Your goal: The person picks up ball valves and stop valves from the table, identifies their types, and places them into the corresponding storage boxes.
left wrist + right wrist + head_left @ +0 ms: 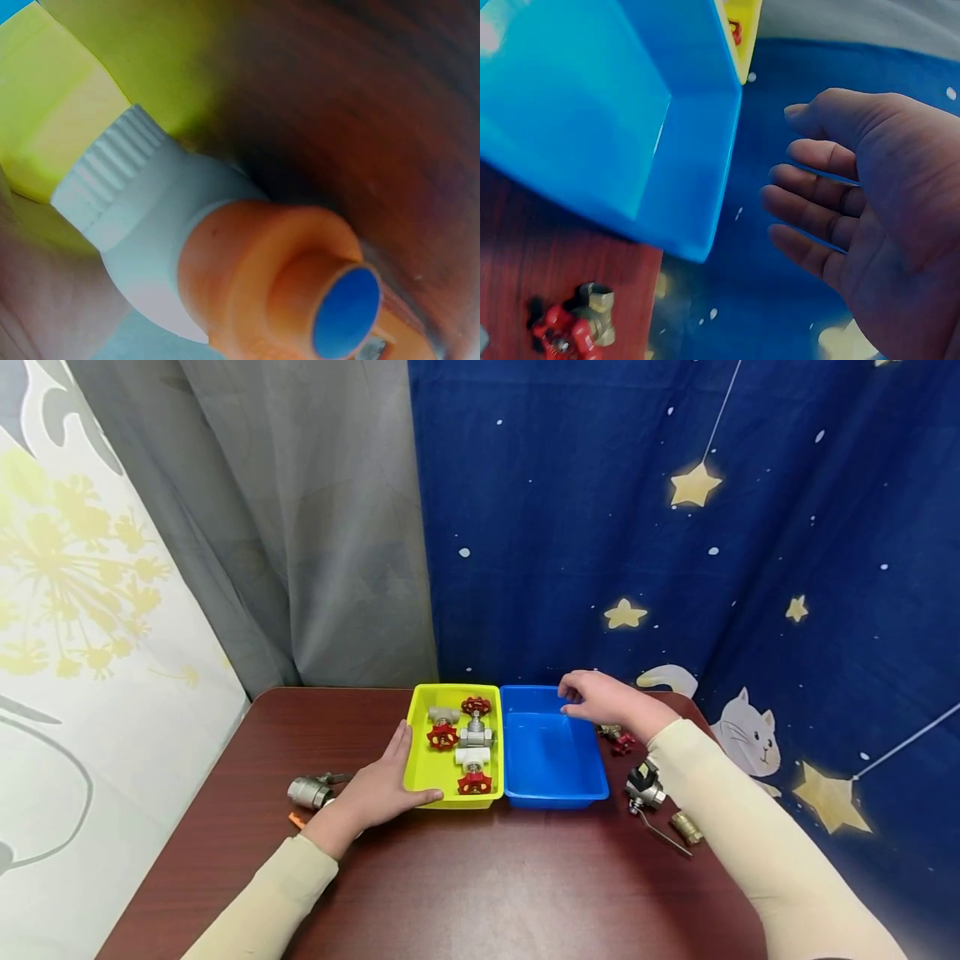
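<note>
Right grip (pixel 602 697) near blue tray (pixel 551 760) rim (open gap between).

From above, my right fingers (pixel 806 214) could enter the blue bin (pixel 551 752); its walls (pixel 697 142) block sideways entry. The lever valve (pixel 645 787) obstructs passage toward the tabletop's (pixel 570 885) right edge, while I could sweep freely along the near edge.

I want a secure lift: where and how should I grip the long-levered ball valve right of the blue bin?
Grip the ball valve by its thick silver body, from above, probably with the right hand: its thin lever juts toward the near right, so a hold there might let it swing.
</note>
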Demonstrator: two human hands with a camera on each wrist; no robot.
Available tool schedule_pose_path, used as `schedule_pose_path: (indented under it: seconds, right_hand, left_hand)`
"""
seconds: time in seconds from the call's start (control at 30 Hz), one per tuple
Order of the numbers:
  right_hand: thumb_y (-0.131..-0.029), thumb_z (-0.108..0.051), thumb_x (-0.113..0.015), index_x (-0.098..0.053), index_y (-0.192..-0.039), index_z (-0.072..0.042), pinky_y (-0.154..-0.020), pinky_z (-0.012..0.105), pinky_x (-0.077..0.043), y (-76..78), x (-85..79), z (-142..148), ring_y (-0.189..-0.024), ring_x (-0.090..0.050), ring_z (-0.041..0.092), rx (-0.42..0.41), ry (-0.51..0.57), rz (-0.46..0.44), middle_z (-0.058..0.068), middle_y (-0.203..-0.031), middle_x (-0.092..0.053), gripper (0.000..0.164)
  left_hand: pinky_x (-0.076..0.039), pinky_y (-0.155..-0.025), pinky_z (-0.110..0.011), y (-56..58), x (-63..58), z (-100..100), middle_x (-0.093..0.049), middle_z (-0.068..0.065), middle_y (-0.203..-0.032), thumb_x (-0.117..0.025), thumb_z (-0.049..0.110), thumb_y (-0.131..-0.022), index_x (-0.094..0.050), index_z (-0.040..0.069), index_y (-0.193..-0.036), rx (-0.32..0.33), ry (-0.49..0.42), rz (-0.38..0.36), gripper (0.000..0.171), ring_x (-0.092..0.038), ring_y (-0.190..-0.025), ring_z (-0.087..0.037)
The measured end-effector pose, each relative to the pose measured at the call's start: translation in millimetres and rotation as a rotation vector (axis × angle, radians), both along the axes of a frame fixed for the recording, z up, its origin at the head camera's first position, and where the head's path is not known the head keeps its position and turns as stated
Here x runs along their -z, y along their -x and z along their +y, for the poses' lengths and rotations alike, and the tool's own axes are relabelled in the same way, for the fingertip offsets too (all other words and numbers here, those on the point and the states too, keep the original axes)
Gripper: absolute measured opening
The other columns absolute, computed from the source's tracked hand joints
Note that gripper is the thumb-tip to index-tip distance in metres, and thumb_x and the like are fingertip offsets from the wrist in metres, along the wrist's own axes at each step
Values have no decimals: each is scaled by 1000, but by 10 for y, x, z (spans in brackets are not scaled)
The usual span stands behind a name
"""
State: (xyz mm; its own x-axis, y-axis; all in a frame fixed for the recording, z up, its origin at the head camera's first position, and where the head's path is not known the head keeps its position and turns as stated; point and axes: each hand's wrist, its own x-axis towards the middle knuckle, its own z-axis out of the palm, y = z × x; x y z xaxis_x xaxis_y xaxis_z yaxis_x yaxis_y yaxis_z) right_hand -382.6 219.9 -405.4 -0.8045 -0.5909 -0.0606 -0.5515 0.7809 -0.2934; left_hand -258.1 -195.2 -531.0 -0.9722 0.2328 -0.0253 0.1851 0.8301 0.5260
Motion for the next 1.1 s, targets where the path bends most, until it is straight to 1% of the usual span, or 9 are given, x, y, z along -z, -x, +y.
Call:
schedule_pose_path:
  seconds: [0.13,0.3,0.37,0.57,0.7,0.9,1.03,1.1]
  right_hand:
    - [-106,-16,-75,-71,-127,-4,-101,52,-56,17,62,140,-111,-67,30,28,15,-4,18,-126,-70,24]
    - [-103,-13,-76,-70,-125,-1,-97,51,-57,45,131,303,-106,-66,30,50,19,8,14,-118,-69,25]
    - [-103,-12,-76,-70,-127,0,-96,53,-57,52,154,366,-106,-66,30,60,16,3,13,-117,-68,27]
    - [-102,-12,-78,-69,-132,3,-98,58,-56,63,220,523,-110,-67,37,95,-7,-28,19,-125,-67,35]
    - [-102,-14,-79,-69,-131,2,-98,58,-55,64,235,575,-109,-66,37,99,-26,-37,19,-126,-67,35]
    - [-100,-12,-80,-69,-131,1,-102,60,-53,78,285,628,-113,-65,38,103,-48,-48,20,-128,-65,35]
    - [-97,-11,-80,-67,-136,3,-105,61,-52,84,363,679,-117,-64,40,109,-93,-75,23,-133,-63,44]
    - [-95,-11,-82,-65,-141,4,-109,62,-50,86,413,710,-124,-62,44,112,-123,-92,27,-140,-61,51]
  left_hand:
    - [-60,-96,-53,0,6,4,3,-7,-187,-79,78,-87,-1,11,-179,2,2,7,137,-69,-114,-33]
    - [-60,-95,-52,-3,3,8,3,-7,-187,-79,77,-87,-1,10,-179,8,6,13,137,-70,-114,-33]
    - [-60,-96,-52,-4,-2,8,3,-7,-187,-78,79,-87,-1,10,-179,9,6,12,138,-70,-114,-33]
    - [-61,-93,-50,-4,-8,1,3,-7,-187,-75,84,-85,-1,11,-179,12,8,7,140,-71,-110,-30]
    - [-61,-94,-50,-9,-13,3,2,-7,-187,-76,81,-86,-2,11,-179,11,7,7,138,-70,-112,-31]
    - [-61,-93,-50,-14,-11,1,1,-8,-187,-78,78,-87,-3,10,-179,11,9,15,136,-70,-111,-32]
    - [-61,-92,-50,-10,-7,0,2,-7,-187,-77,80,-87,-2,11,-179,10,10,13,137,-70,-109,-31]
    - [-61,-93,-50,-9,-7,1,2,-7,-187,-77,81,-86,-2,11,-179,12,10,9,138,-70,-109,-31]
